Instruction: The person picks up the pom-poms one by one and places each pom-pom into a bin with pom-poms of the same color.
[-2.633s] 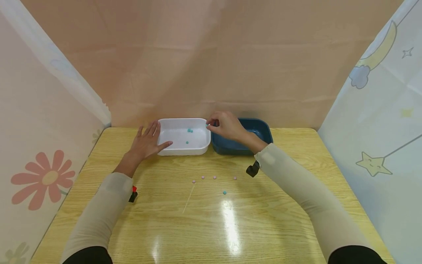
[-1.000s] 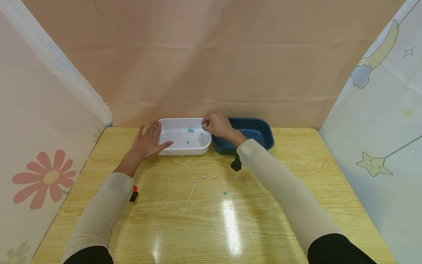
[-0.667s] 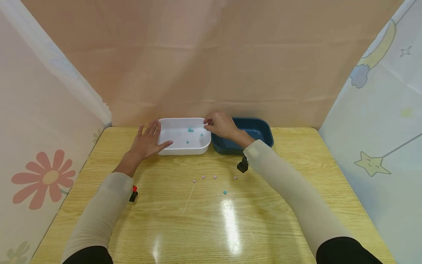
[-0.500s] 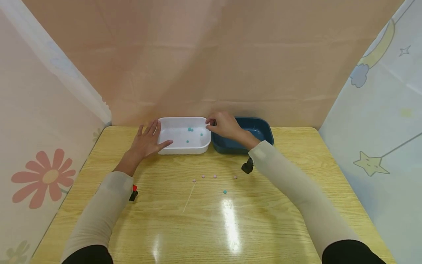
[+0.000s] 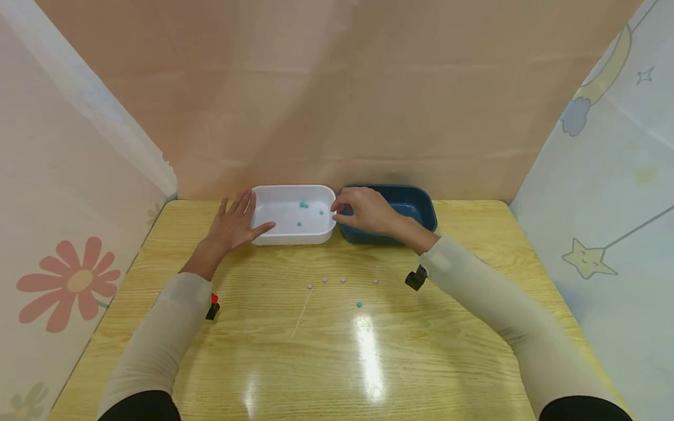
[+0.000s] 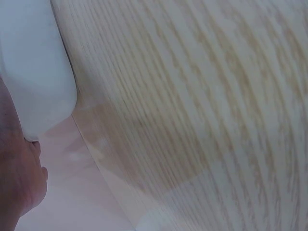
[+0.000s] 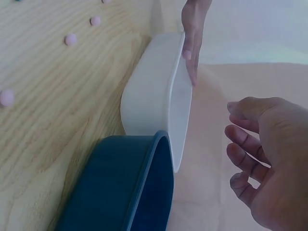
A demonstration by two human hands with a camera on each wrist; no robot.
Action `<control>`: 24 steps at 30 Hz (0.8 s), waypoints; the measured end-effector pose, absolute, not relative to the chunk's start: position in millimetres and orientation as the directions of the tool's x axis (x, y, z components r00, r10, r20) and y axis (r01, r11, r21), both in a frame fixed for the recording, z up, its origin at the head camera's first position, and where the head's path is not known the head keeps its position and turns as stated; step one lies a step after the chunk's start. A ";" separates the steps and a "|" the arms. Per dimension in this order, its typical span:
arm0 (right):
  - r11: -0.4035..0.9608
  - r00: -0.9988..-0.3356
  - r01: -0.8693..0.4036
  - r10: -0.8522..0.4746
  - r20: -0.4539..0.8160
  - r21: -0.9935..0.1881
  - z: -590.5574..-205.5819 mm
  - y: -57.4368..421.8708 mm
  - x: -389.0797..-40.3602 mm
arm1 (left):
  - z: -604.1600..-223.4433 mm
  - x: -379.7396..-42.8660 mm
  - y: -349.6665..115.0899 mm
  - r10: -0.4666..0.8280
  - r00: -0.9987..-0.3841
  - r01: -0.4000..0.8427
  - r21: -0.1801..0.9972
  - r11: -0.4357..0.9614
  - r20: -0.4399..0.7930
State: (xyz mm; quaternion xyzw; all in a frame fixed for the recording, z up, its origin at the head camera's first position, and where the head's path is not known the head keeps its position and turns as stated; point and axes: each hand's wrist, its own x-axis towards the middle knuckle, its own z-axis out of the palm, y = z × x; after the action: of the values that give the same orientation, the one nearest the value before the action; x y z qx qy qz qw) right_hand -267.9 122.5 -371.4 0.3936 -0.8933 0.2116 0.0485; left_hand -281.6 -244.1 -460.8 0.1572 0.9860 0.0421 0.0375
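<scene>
My left hand rests on the left end of the white tray, fingers spread along the rim and thumb over the front edge. Several small teal balls lie on that tray's floor. Above the place where the white tray meets the dark blue tray hovers my right hand. In the right wrist view the right hand's fingers are loosely bent, with nothing seen between them. In front of the trays, several small pink balls and one teal ball lie on the table.
The trays stand side by side at the back of the wooden table, close to a brown backdrop. Patterned sheets flank both sides. A thin pale line marks the tabletop. Black wrist devices sit under the sleeves.
The right hand let a teal ball go into the white tray, where it now lies near the right end. Since then that hand has drawn back rightward. The left hand stays put.
</scene>
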 end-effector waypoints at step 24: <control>0.515 -0.597 -0.793 -0.764 0.245 -0.325 -392.3 145.8 -220.5 | -460.7 -279.4 -243.6 0.319 -0.946 0.313 0.097 0.945 -0.063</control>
State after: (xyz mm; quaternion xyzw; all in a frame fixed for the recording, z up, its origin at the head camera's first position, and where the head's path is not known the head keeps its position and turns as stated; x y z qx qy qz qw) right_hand -220.5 145.8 -392.3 0.4477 -0.8696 0.2052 0.0355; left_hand -279.4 -243.6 -460.7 0.1603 0.9854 0.0428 0.0389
